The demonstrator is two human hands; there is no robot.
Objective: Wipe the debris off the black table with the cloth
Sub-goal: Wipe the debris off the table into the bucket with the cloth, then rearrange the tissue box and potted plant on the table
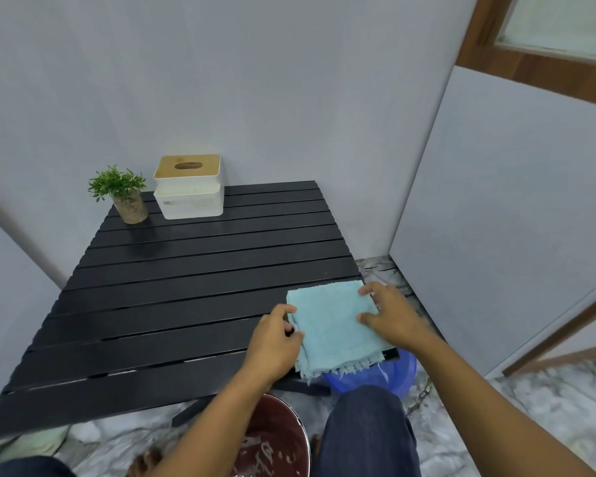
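Note:
A folded light blue cloth (331, 325) lies on the near right corner of the black slatted table (186, 297), its frayed edge hanging over the front. My left hand (274, 339) pinches the cloth's left edge between thumb and fingers. My right hand (389, 318) rests on the cloth's right side with fingers spread and pressing down. A tiny pale speck (326, 273) sits on a slat just beyond the cloth; I see no other debris on the slats.
A white tissue box with a wooden lid (188, 187) and a small potted plant (124, 196) stand at the table's far edge against the wall. Below the near edge are a dark red bucket (279, 438) and a blue basin (389, 373) on the marble floor.

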